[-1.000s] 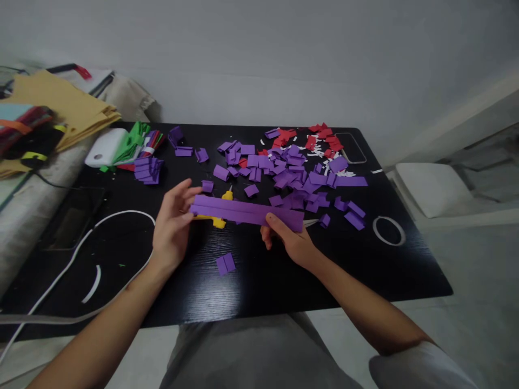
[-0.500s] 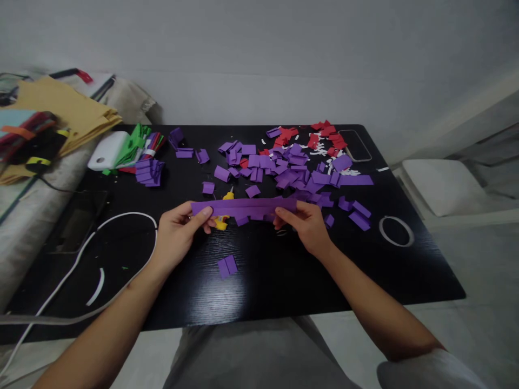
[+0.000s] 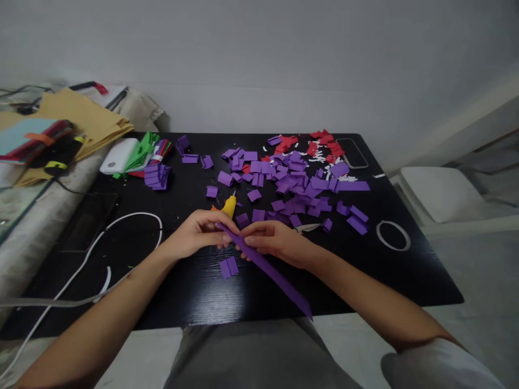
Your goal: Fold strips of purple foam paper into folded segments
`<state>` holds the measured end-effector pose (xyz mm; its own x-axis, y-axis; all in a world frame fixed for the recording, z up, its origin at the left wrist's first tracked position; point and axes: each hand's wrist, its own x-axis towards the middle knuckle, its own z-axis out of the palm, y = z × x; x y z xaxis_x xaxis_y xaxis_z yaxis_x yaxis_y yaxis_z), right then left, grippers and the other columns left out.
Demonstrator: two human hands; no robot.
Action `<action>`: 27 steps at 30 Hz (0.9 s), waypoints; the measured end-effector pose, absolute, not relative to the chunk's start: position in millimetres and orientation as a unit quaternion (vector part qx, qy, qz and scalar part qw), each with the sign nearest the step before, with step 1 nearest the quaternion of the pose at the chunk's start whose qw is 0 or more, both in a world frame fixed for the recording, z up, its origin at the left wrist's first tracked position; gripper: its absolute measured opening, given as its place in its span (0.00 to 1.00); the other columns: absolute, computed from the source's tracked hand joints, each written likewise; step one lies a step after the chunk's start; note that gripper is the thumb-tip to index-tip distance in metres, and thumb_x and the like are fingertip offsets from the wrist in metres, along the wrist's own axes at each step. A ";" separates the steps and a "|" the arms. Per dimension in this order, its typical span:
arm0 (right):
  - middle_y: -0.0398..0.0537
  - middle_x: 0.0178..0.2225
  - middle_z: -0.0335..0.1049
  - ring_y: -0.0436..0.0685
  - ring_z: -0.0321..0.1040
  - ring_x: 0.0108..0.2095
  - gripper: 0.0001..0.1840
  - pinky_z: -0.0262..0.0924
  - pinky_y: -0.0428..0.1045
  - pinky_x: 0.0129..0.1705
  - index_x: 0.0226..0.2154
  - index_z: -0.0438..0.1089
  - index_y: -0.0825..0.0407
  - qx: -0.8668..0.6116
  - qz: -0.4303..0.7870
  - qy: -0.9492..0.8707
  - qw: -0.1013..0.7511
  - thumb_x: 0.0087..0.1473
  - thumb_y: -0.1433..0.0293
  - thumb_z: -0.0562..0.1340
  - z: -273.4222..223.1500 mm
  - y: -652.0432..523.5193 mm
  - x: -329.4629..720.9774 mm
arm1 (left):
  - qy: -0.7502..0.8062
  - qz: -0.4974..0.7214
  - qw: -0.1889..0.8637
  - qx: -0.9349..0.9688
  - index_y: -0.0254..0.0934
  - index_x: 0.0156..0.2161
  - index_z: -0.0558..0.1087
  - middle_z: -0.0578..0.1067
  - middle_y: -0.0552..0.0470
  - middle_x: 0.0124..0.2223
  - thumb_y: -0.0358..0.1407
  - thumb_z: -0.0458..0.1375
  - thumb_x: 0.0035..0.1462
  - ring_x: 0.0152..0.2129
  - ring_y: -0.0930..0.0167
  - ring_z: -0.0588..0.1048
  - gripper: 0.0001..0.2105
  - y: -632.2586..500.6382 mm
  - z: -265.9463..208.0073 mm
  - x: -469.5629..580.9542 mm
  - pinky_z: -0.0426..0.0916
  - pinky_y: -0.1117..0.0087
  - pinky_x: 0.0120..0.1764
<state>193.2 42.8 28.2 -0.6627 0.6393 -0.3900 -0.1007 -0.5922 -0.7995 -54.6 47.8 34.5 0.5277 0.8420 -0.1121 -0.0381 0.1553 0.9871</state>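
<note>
A long purple paper strip (image 3: pixel 275 274) slants from between my hands down toward the table's front edge. My left hand (image 3: pixel 201 233) pinches its upper end. Close beside it, my right hand (image 3: pixel 275 241) grips the strip a little lower, thumb on top. Just behind my left hand lies a yellow glue gun (image 3: pixel 229 206), partly hidden by the fingers. A small creased purple piece (image 3: pixel 229 267) lies on the table below my hands. Scissors (image 3: pixel 308 227) show partly behind my right hand.
Many folded purple pieces (image 3: pixel 298 181) cover the black table's (image 3: pixel 365 281) middle, with red scraps (image 3: pixel 324 140) behind. A white cable (image 3: pixel 87 262) loops at left. A clear ring (image 3: pixel 393 235) lies at right. Green paper strips (image 3: pixel 141 150) lie back left.
The strip was stretched level between my spread hands. Now my hands are close together, the right having moved left, and the strip hangs diagonally toward the lower right.
</note>
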 end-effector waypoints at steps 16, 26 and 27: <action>0.41 0.27 0.78 0.51 0.77 0.26 0.23 0.76 0.48 0.31 0.34 0.73 0.53 -0.389 0.752 -0.385 0.367 0.41 0.60 0.81 -0.4 35.6 181.5 | 0.453 0.341 0.577 0.588 0.35 0.31 0.73 0.68 0.59 0.25 0.41 0.65 0.61 0.20 0.78 0.65 0.13 37.6 13.7 -23.7 0.59 0.77 0.26; 0.41 0.24 0.77 0.50 0.76 0.25 0.23 0.77 0.46 0.30 0.30 0.76 0.54 -0.408 0.735 -0.368 0.398 0.41 0.57 0.80 1.4 38.6 185.6 | 0.432 0.349 0.675 0.487 0.35 0.33 0.74 0.69 0.56 0.27 0.50 0.64 0.64 0.24 0.76 0.67 0.18 34.9 -4.5 -26.5 0.64 0.75 0.30; 0.41 0.24 0.77 0.50 0.76 0.25 0.23 0.77 0.46 0.30 0.30 0.76 0.54 -0.409 0.732 -0.370 0.401 0.41 0.56 0.80 1.2 38.2 184.7 | 0.436 0.344 0.671 0.490 0.35 0.34 0.75 0.68 0.57 0.27 0.49 0.64 0.64 0.24 0.76 0.66 0.18 34.3 -5.3 -25.7 0.63 0.76 0.29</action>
<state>184.7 38.2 1.2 -0.3436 0.8890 -0.3027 -0.2838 -0.4056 -0.8689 -25.7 34.3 -5.3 0.3828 0.8898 -0.2482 -0.0342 0.2822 0.9588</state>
